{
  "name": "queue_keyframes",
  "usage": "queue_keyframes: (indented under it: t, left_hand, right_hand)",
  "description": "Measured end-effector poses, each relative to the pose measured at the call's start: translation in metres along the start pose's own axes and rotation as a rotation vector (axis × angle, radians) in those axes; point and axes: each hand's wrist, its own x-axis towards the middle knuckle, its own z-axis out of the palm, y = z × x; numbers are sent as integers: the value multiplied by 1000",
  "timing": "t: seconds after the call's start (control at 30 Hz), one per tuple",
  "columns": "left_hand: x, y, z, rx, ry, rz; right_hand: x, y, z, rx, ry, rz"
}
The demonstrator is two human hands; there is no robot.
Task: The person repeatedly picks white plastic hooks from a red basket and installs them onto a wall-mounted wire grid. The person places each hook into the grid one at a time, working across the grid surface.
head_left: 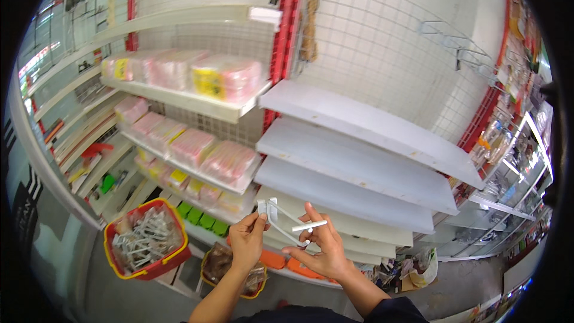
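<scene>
My left hand (246, 240) pinches the flat back bracket of a white metal display hook (272, 209) between thumb and fingers. From the bracket two arms run toward my right hand (326, 250), one carrying a small white tag plate (311, 226) at its end. Around that far end my right hand is held palm-up, thumb and fingers spread apart; it is close to the plate and the arm's tip, without a clear grip on either. Behind both hands stand pale shelves (353, 143).
A red basket with yellow rim (115, 266) holds many similar hooks at the lower left. Beside it stands another yellow-rimmed basket (263, 287) with brown contents. Packs in clear wrap (227, 78) line the left shelves. Several loose wire hooks (457, 42) hang on the mesh panel, right.
</scene>
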Motion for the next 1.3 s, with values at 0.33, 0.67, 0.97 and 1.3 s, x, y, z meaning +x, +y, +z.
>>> queue_keyframes:
  t: [0.33,0.67,0.97,1.3]
  left_hand:
    - [36,9,132,203,-136,230]
    - [77,56,182,-157,-575,161]
    - [118,87,160,-210,-723,-32]
    - [137,93,147,-171,-746,-30]
  right_hand:
    - [15,11,-98,-97,274,-16]
    - [55,-2,-145,-215,531,-116]
    - [137,-30,-185,-147,764,-86]
    - [277,-23,-286,-401,837,-168]
